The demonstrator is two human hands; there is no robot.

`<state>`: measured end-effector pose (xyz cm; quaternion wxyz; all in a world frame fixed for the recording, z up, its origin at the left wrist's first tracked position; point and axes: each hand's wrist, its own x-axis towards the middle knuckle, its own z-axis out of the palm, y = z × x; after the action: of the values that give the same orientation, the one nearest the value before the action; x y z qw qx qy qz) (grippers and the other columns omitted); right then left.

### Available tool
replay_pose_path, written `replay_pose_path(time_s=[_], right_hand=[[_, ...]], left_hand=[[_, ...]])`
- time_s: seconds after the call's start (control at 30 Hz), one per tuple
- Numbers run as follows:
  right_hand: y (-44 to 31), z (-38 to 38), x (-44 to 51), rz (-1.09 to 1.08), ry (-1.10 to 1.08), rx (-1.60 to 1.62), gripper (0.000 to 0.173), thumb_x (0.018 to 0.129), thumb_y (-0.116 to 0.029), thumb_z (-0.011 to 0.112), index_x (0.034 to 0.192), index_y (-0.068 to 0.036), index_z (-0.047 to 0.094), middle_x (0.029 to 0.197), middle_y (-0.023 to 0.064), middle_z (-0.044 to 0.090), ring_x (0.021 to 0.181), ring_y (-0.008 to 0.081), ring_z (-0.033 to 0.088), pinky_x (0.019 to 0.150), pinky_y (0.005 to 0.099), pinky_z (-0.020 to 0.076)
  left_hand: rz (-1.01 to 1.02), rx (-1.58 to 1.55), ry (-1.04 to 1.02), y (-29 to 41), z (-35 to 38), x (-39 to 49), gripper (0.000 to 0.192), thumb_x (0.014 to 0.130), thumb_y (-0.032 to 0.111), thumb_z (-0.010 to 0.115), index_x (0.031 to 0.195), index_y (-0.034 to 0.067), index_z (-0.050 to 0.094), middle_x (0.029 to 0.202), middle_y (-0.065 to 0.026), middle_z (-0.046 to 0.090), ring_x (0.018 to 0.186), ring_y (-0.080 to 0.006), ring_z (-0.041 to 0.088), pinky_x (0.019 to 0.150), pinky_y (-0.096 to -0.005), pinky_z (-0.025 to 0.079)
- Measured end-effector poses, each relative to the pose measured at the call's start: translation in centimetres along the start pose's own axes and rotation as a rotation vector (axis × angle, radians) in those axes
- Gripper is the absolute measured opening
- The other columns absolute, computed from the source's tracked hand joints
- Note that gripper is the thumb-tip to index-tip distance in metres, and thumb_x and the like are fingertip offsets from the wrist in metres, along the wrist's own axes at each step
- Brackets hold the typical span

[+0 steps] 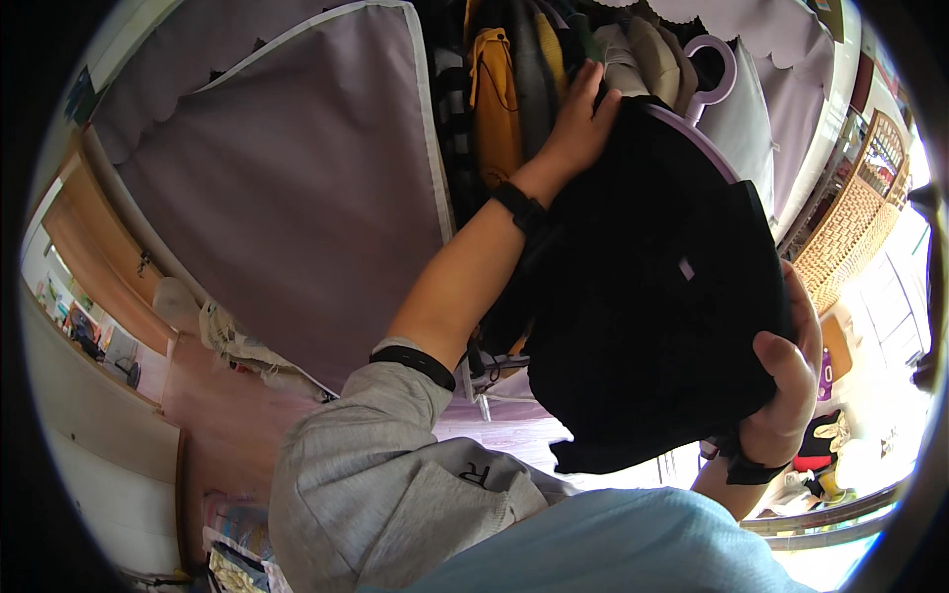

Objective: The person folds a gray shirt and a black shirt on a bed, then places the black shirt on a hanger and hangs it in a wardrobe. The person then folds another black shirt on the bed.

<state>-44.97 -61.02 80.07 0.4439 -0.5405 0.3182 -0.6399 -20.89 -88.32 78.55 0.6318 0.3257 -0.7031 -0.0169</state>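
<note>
A black garment [652, 296] hangs on a light purple plastic hanger [713, 96], whose hook points up at the upper right. My right hand [787, 378] grips the garment's right edge, with the thumb on its front. My left hand [582, 122] is raised to the garment's upper left, its fingers spread beside the hanging clothes; whether it pinches any cloth cannot be told. Behind it, a mustard-yellow garment [497, 104] and several beige, grey and dark ones hang closely packed inside a fabric wardrobe.
The wardrobe's mauve cloth cover [311, 193] with white trim spreads at the left. A woven wicker piece [852, 215] stands at the right. A wooden door [104, 252] is at the far left, with a cloth bundle [237, 333] near it. Folded fabrics [237, 548] lie at the lower left.
</note>
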Motion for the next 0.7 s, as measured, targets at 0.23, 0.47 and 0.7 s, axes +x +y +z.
replay_pose_path(time_s=[0.23, 0.47, 0.7], right_hand=[[0.4, 0.7, 0.7, 0.067, -0.033, 0.056, 0.072, 0.067, -0.024, 0.073, 0.130, 0.008, 0.055, 0.112, 0.0151, 0.069, 0.104, 0.0241, 0.067, 0.098, 0.0316, 0.0507], [-0.5, 2.7, 2.4, 0.022, -0.116, 0.038, 0.062, 0.070, -0.019, 0.068, 0.125, 0.006, 0.057, 0.106, 0.0149, 0.070, 0.096, 0.0241, 0.070, 0.090, 0.0306, 0.0543], [4.1, 8.2, 9.6, -0.128, -0.340, -0.182, 0.050, 0.078, -0.012, 0.066, 0.123, 0.008, 0.057, 0.092, 0.0072, 0.065, 0.082, 0.0133, 0.061, 0.074, 0.0263, 0.0503]], left_hand=[[0.066, 0.513, 0.241, -2.6, -3.0, -1.6, 0.068, 0.103, 0.036, 0.056, 0.153, -0.005, 0.037, 0.167, -0.0268, 0.019, 0.150, -0.0449, 0.027, 0.124, -0.0534, 0.021], [0.064, 1.016, 0.195, -4.8, -9.4, -1.7, 0.065, 0.095, 0.018, 0.066, 0.152, -0.004, 0.042, 0.171, -0.0183, 0.007, 0.151, -0.0397, 0.029, 0.123, -0.0535, 0.023], [-0.057, 1.058, 0.190, -3.6, -11.9, -1.7, 0.070, 0.095, 0.020, 0.067, 0.154, -0.004, 0.036, 0.172, -0.0166, 0.007, 0.150, -0.0387, 0.030, 0.124, -0.0497, 0.024]])
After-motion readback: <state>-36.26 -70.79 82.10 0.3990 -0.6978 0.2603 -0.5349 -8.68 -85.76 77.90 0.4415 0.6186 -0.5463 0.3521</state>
